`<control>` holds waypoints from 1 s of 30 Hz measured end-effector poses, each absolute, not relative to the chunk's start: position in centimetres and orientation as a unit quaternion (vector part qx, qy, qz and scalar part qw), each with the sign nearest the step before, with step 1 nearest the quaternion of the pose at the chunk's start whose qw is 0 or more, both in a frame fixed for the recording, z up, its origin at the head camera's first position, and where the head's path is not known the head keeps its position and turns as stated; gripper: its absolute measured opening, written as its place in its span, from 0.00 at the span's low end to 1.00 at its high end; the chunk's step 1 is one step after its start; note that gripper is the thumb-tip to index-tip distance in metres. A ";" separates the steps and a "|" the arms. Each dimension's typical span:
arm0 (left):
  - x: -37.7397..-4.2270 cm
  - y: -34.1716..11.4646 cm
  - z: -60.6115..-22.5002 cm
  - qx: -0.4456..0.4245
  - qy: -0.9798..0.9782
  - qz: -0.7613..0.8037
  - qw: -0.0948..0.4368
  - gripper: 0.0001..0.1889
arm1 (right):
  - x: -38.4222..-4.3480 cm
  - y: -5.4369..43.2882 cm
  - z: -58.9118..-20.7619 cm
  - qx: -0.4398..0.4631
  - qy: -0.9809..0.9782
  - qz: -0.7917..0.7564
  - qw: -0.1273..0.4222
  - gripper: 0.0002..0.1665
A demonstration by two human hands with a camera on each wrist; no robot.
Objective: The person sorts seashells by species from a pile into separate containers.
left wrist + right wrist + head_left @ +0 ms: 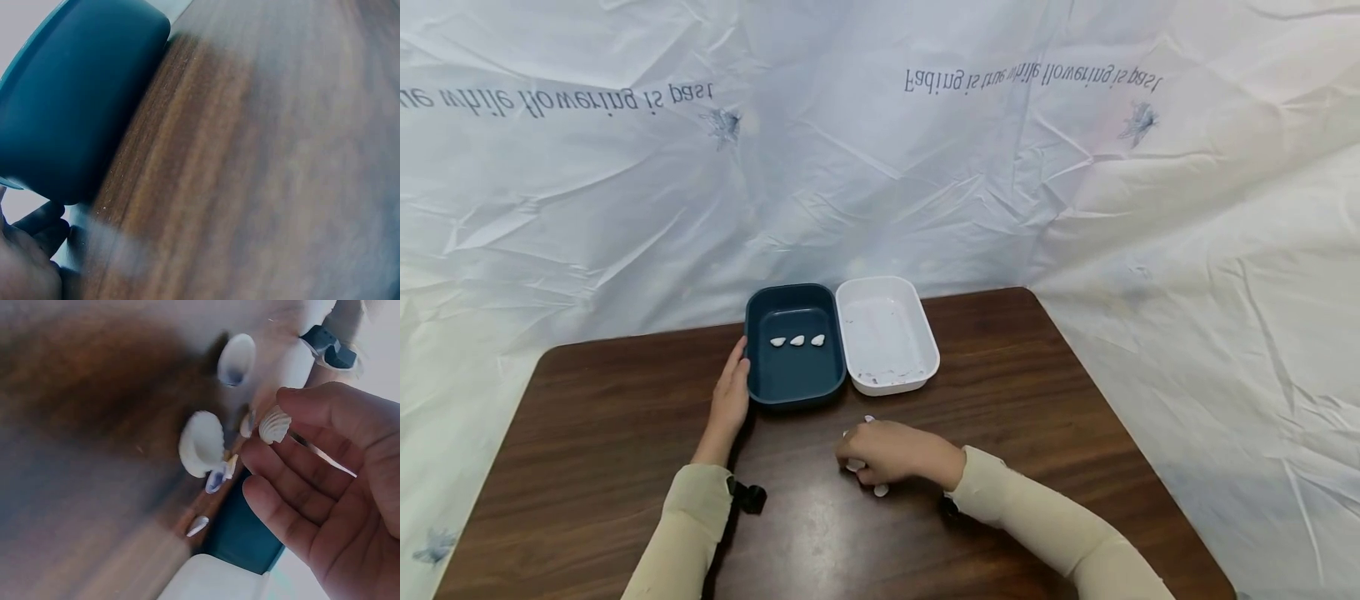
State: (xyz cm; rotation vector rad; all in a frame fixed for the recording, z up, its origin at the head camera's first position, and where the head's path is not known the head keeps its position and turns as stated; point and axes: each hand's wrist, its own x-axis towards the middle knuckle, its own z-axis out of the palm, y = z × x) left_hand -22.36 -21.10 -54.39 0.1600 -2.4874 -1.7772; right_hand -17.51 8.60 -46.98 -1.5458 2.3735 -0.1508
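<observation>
Nearest on my head feed: two cream fabric sleeves, one behind each hand, plus a small black device at the left wrist. Both forearms reach over a brown wood-grain table.

Right hand: thumb and fingers pinching a small off-white, fan-shaped, ridged shell. I can't tell whether that shell touches the tabletop.

Loose on the table around this hand: a white oval shell with a purple-grey patch, near side, by the thumb; a larger white cupped shell with a notched edge, just left of the fingertips; a small white-and-purple shell right by the larger one, contact unclear; another small pale shell close to the fingertips, blurry; a slim pale shell on the far side.

Left hand, farther out and left of the right: fingers fairly straight, no grip, laid against the outer wall of a smooth, dark-blue, rounded-rectangle tray. Inside it, right of the left hand, three small white shells in a crosswise row, gaps between.

Beyond the right hand, beside the blue one: a glossy white rounded-rectangle tray, dark specks at its near end.

Behind everything: wrinkled whitish-blue cloth, flipped printed lettering.
</observation>
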 end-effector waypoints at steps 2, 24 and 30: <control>-22.3 -21.1 -54.4 0.051 -0.811 -0.581 0.040 0.31 | -17.7 8.5 -46.6 -0.545 0.821 -0.065 0.155 0.13; -22.2 -21.2 -54.3 0.045 -0.812 -0.580 0.037 0.31 | -20.3 5.8 -42.4 -0.585 0.794 -0.074 0.145 0.13; -22.2 -21.2 -54.4 0.046 -0.811 -0.582 0.041 0.31 | -22.2 4.7 -42.0 -0.583 0.783 -0.142 0.167 0.15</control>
